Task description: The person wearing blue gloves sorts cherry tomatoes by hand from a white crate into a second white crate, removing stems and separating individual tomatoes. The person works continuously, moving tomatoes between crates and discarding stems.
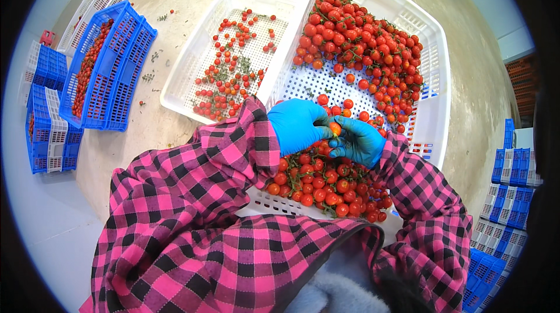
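My left hand [299,125], in a blue glove, has its fingers bent, with their tips against an orange cherry tomato [335,129]. The fingers of my right hand [361,141], gloved in darker-stained blue, curl around that same tomato from the other side. Whether the left fingers pinch its stem cannot be made out. Both hands are over a large white plastic crate [437,76]. Below them lies a heap of red cherry tomatoes [319,181] with green stems, partly hidden by my hands. A bigger pile of cherry tomatoes [354,33] fills the crate's far side.
To the left, a second white crate [188,68] holds scattered cherry tomatoes and loose green stems. Blue crates [118,76] with tomatoes stand on the floor farther left. Stacked blue and white crates [509,203] line the right. Stem bits [148,77] litter the concrete floor.
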The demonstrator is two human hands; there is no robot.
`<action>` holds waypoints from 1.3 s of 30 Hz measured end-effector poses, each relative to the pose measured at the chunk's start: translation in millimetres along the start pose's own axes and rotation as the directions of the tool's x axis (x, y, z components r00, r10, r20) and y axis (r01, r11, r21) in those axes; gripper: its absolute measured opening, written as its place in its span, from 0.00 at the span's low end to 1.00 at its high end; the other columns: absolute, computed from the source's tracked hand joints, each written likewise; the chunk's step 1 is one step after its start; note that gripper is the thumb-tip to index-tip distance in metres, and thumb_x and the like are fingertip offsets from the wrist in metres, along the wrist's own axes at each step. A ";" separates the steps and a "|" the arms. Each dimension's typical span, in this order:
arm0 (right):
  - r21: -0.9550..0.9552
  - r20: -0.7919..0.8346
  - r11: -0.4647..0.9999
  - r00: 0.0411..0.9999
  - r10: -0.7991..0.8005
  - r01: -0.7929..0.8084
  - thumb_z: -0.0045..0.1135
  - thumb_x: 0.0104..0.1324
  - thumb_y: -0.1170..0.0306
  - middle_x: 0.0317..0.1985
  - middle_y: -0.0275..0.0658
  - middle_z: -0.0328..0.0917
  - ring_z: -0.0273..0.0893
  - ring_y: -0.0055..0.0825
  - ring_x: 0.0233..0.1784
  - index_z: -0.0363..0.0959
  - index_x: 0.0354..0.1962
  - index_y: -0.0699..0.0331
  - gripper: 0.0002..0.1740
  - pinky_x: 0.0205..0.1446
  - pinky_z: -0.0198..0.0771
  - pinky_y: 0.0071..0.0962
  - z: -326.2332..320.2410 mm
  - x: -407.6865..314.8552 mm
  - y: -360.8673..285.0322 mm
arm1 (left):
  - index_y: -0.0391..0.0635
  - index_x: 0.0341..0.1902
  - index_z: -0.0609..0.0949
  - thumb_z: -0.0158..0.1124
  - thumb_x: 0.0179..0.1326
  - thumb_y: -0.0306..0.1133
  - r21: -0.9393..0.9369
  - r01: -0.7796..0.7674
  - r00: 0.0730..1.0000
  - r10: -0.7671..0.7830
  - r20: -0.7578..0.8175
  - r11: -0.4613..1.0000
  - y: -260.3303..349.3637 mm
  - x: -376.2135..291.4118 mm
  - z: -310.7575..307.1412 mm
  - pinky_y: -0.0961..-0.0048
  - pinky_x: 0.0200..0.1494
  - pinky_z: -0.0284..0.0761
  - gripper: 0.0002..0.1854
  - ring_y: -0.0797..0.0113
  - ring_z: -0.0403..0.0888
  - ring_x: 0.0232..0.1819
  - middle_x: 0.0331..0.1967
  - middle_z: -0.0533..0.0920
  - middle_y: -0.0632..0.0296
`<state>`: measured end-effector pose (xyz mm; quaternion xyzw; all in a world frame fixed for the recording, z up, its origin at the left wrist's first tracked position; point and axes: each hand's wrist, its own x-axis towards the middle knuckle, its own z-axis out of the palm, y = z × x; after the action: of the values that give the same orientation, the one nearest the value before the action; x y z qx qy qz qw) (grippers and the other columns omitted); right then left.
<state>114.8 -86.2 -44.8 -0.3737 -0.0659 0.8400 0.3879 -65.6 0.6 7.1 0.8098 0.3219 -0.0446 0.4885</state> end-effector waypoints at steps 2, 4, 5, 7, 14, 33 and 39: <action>-0.024 -0.032 1.000 0.999 -0.008 0.007 0.43 0.62 0.63 0.34 0.38 0.72 0.73 0.25 0.34 0.66 0.42 0.65 0.16 0.36 0.74 0.29 -2.8 1.4 -0.3 | 0.43 0.37 0.79 0.58 0.52 0.42 0.031 -0.005 1.000 0.005 -0.016 1.000 1.8 -1.8 -1.0 0.69 0.38 0.71 0.16 0.60 0.77 0.33 0.30 0.79 0.53; -0.051 -0.039 0.999 0.999 -0.002 0.000 0.42 0.62 0.62 0.35 0.38 0.72 0.73 0.27 0.35 0.66 0.42 0.65 0.17 0.35 0.74 0.29 -8.0 1.8 -1.1 | 0.44 0.36 0.79 0.57 0.50 0.48 0.147 -0.004 0.995 -0.011 0.100 0.989 3.9 -2.6 -3.4 0.67 0.38 0.71 0.19 0.58 0.77 0.33 0.30 0.79 0.54; -0.073 -0.057 0.997 0.998 0.008 -0.012 0.42 0.62 0.61 0.35 0.38 0.72 0.73 0.27 0.36 0.67 0.41 0.65 0.17 0.35 0.74 0.29 -11.5 0.9 -1.4 | 0.45 0.36 0.79 0.57 0.50 0.51 0.213 -0.006 0.988 -0.028 0.153 0.977 4.8 -2.6 -4.3 0.66 0.37 0.71 0.21 0.58 0.77 0.33 0.30 0.79 0.54; -0.073 -0.061 0.997 0.998 0.032 -0.037 0.41 0.62 0.60 0.36 0.37 0.72 0.73 0.27 0.35 0.68 0.40 0.64 0.17 0.35 0.73 0.28 -19.9 -5.8 -3.9 | 0.48 0.35 0.79 0.56 0.47 0.58 0.332 -0.016 0.971 -0.064 0.230 0.943 6.8 -4.8 -1.4 0.64 0.37 0.70 0.25 0.58 0.76 0.33 0.32 0.78 0.55; -0.768 -0.425 0.619 0.853 -0.304 -0.162 0.47 0.59 0.62 0.30 0.34 0.73 0.69 0.22 0.26 0.71 0.37 0.66 0.15 0.28 0.67 0.22 -61.2 -28.0 -42.5 | 0.49 0.44 0.74 0.53 0.48 0.59 0.418 -0.065 0.984 -0.011 0.177 0.906 -0.4 -3.7 9.6 0.63 0.43 0.70 0.29 0.56 0.75 0.41 0.38 0.76 0.56; -0.359 -0.101 0.923 0.977 -0.186 0.139 0.36 0.64 0.58 0.34 0.37 0.73 0.57 0.13 0.14 0.63 0.49 0.63 0.22 0.13 0.53 0.13 -49.2 -0.2 -71.7 | 0.51 0.47 0.74 0.51 0.53 0.54 0.477 -0.083 0.978 -0.021 0.209 0.875 -3.9 -3.8 10.9 0.63 0.44 0.70 0.24 0.56 0.75 0.42 0.40 0.77 0.57; -0.203 -0.107 0.977 0.990 -0.088 0.065 0.29 0.63 0.61 0.29 0.40 0.71 0.58 0.16 0.11 0.63 0.47 0.65 0.21 0.11 0.53 0.13 -27.2 -12.4 -61.6 | 0.51 0.48 0.74 0.50 0.53 0.54 0.494 -0.061 0.975 -0.053 0.215 0.867 -1.5 -4.7 9.3 0.63 0.45 0.70 0.24 0.56 0.74 0.43 0.41 0.76 0.56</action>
<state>175.6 -57.1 -32.4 -0.4556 -0.1413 0.7907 0.3838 -68.0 -8.8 3.0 0.8987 0.2414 -0.2150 0.2963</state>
